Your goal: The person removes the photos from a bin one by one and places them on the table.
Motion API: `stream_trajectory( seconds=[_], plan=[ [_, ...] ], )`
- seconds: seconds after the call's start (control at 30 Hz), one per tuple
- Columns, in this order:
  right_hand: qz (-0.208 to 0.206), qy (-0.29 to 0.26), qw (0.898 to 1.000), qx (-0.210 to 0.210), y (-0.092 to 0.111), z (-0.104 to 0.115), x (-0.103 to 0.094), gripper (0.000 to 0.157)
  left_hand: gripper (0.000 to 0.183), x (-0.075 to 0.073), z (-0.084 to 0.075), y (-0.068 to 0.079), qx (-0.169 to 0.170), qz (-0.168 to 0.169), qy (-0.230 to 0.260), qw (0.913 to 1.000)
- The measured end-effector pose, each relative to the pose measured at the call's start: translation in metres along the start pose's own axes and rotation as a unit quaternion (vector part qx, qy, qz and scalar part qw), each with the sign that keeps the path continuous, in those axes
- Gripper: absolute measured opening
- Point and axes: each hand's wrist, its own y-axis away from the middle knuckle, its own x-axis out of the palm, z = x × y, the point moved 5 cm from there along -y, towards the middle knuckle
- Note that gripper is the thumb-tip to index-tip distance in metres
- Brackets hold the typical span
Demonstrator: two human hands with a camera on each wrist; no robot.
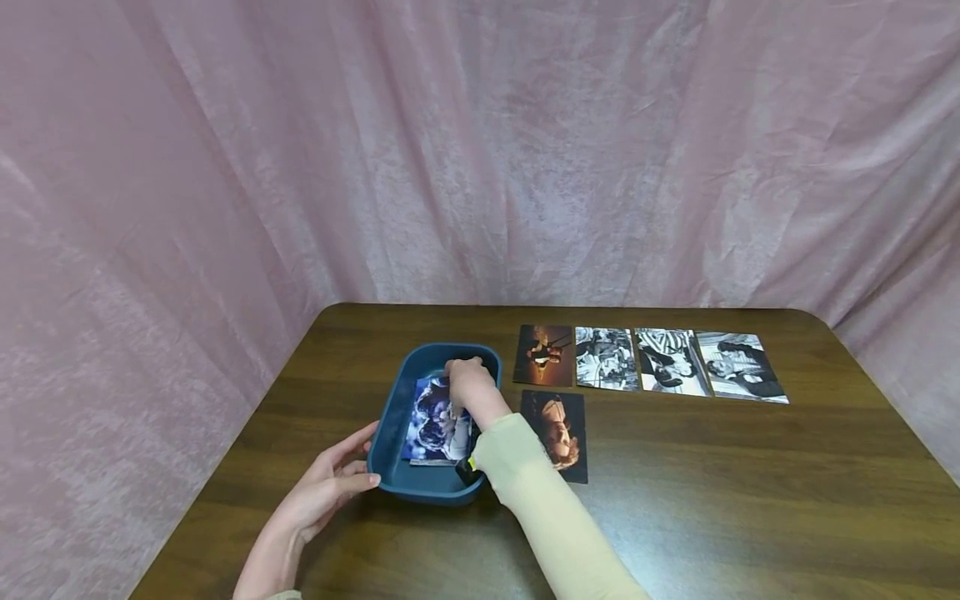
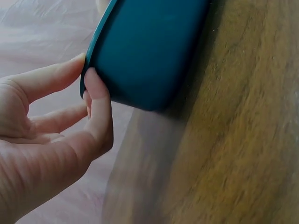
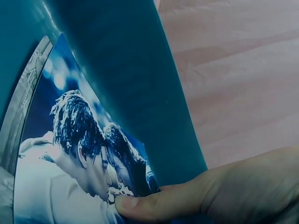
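Note:
A dark blue plastic bin (image 1: 426,493) stands on the left part of the table. My left hand (image 1: 318,492) pinches its near-left rim between thumb and fingers, seen close up on the bin's wall (image 2: 145,56) in the left wrist view. My right hand (image 1: 474,390) reaches down into the bin. Its thumb (image 3: 149,206) lies on the face of a blue-toned photo card (image 3: 65,172) of two people, gripping it at the edge; the other fingers are hidden. Another, grey-toned card (image 3: 21,107) shows beneath that one.
Right of the bin, a row of photo cards lies on the wooden table (image 1: 712,492): a brown one (image 1: 543,357) and several black-and-white ones, such as this card (image 1: 607,360). A dark portrait card (image 1: 558,437) lies below, partly behind the right sleeve. Pink curtain (image 1: 480,167) hangs behind.

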Motion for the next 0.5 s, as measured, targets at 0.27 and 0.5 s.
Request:
stream_trajectory(
  seconds=[0.27, 0.5],
  plan=[
    [-0.025, -0.012, 1.0, 0.001, -0.001, -0.003, -0.007, 0.047, 0.081, 0.003, -0.001, -0.001, 0.012, 0.009, 0.023, 0.9996],
    [-0.02, -0.024, 0.999, -0.018, -0.001, -0.003, -0.021, 0.03, 0.08, 0.004, -0.002, -0.002, -0.006, -0.002, 0.025, 0.9997]
  ],
)
